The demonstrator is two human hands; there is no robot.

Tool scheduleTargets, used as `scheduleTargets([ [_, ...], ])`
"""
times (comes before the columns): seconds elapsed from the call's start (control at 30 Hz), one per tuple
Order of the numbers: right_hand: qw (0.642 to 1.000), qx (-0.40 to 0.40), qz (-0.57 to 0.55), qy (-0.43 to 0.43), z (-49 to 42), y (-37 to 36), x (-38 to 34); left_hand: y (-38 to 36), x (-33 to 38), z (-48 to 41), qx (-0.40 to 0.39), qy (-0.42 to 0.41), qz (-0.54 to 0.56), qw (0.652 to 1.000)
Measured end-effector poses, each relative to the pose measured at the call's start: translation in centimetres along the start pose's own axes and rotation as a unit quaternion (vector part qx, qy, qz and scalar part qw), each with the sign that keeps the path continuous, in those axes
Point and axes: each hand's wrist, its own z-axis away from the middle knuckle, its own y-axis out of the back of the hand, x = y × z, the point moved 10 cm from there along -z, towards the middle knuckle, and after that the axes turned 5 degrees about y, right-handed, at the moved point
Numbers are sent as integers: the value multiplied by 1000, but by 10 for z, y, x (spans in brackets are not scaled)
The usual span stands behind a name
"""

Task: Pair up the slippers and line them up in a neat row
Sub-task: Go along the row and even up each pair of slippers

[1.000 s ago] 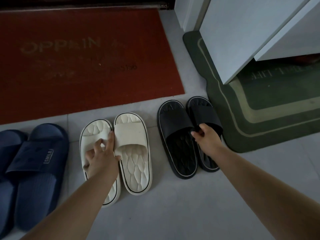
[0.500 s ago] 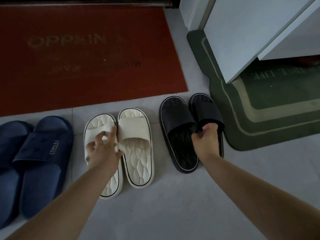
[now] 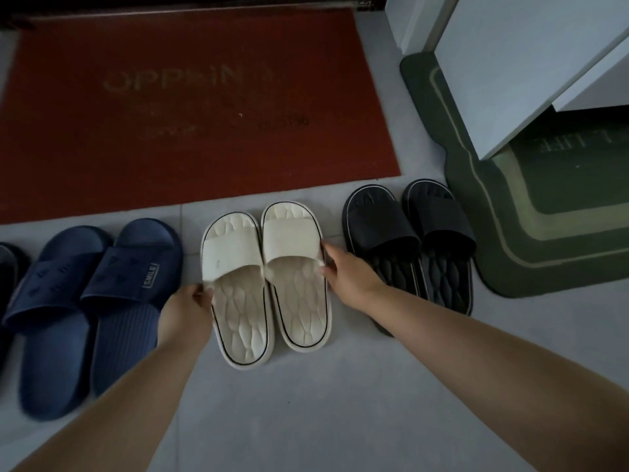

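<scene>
Both forearms come in from the near edge over the floor (image 3: 306, 410), one on each side of the white pair.

- left hand (image 3: 185, 303): at the outer near corner of the strap on the left white slipper (image 3: 238, 301), with the fingertips pinching the strap edge.
- right hand (image 3: 350, 274): at the outer edge of the strap on the right white slipper (image 3: 299, 294), with thumb and fingers closed on that edge.
- So it's one hand per slipper, each on the outer side, and neither has to reach across.

Key geometry: both long axes run near-to-far with toes away from the person, roughly parallel, and the inner sides touch at the straps. The left slipper's heel and toe both sit a bit nearer than the right's, so my read is it needs a short push away to square the pair.

The row runs left-right. The navy pair (image 3: 102, 294) is just beside the left hand and the black pair (image 3: 408, 240) is just beyond the right hand. Both are already paired, toes away. The black pair looks slightly slanted, though that could be lens distortion.

Further out, the red mat (image 3: 190, 107) has its near edge running parallel to the toe line, so it works as a datum. The green mat (image 3: 531, 240) touches or nearly touches the black pair, and the white cabinet (image 3: 510, 63) stands over it.
</scene>
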Motion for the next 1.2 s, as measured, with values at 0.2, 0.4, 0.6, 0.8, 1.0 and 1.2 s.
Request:
scheduleTargets([
  [0.2,1000,8,-17,0,1,3,-4,1,10,-11,-4,-4,-3,1000],
  [0.4,963,249,-83,-56,56,53,41,13,32,28,91,-87,-11,992],
  [0.6,892,347,-161,-240,86,85,126,-45,58,53,-21,-174,-107,979],
  [0.8,905,343,-138,-210,59,102,127,-70,53,40,-61,-144,-206,966],
  [1.0,901,374,-115,-189,70,104,126,-72,53,39,-59,-144,-221,963],
  [1.2,854,433,-179,-227,88,99,120,-72,55,37,-50,-149,-237,959],
])
